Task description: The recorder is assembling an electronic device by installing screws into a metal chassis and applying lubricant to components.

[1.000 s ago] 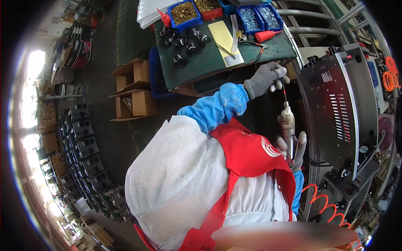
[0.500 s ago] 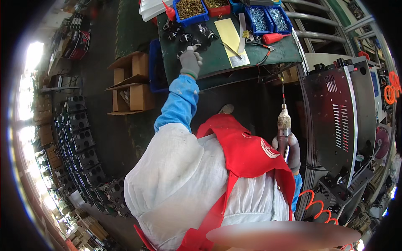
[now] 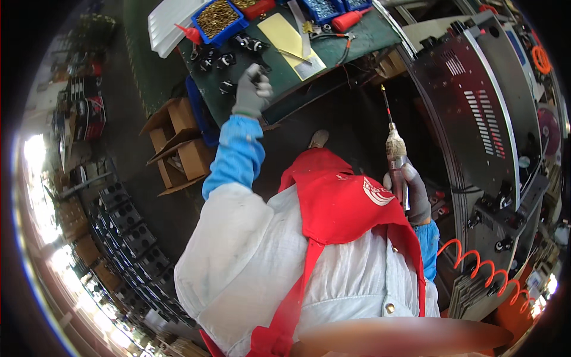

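My left hand, in a grey glove, is raised over the near edge of the green workbench. Its fingers are curled around a small black caster, mostly hidden by the glove. More black casters lie on the bench just beyond that hand. On the right, my gloved right hand grips a power screwdriver by its body. The long bit points up and away, with something small and brass-coloured at its tip.
Bins of brass screws and silver screws stand on the bench. A yellow card, pliers and a red bottle lie nearby. Cardboard boxes are at left; a black metal panel and orange coiled hose are at right.
My left hand has drawn back from the caster group toward me, with a black caster in its fingers. The view has turned, and the screwdriver remains in my right hand.
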The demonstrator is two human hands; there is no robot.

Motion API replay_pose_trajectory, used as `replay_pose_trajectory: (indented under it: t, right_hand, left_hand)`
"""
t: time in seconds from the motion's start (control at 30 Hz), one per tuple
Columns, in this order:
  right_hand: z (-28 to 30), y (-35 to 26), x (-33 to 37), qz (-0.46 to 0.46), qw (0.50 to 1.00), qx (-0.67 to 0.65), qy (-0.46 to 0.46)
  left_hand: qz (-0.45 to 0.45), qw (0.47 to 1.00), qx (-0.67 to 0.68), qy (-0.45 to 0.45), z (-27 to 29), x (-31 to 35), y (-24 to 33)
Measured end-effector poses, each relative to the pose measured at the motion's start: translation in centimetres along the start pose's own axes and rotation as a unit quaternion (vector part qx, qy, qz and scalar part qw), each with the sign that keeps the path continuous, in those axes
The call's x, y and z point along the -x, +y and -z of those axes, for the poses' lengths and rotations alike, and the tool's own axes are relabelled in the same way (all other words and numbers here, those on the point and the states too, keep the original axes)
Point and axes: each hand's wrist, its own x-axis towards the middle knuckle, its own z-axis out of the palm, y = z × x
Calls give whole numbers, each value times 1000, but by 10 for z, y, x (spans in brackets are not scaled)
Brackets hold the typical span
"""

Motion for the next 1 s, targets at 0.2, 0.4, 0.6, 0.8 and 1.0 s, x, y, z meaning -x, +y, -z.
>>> replay_pose_trajectory:
  t: [0.2,0.4,0.6,0.8,1.0]
  right_hand:
    - [-2,0,12,57,993,93,34]
    - [7,8,39,114,986,104,65]
    - [28,27,67,176,975,46,127]
    - [47,36,91,196,964,8,182]
    - [91,58,98,226,947,-107,204]
  left_hand:
    - [197,962,-102,-157,-92,45,-132]
    - [250,925,-156,-239,-173,57,-208]
    - [208,875,-318,-299,-214,82,-256]
    - [142,772,-525,-331,-227,85,-303]
    - [173,707,-566,-387,-230,73,-379]
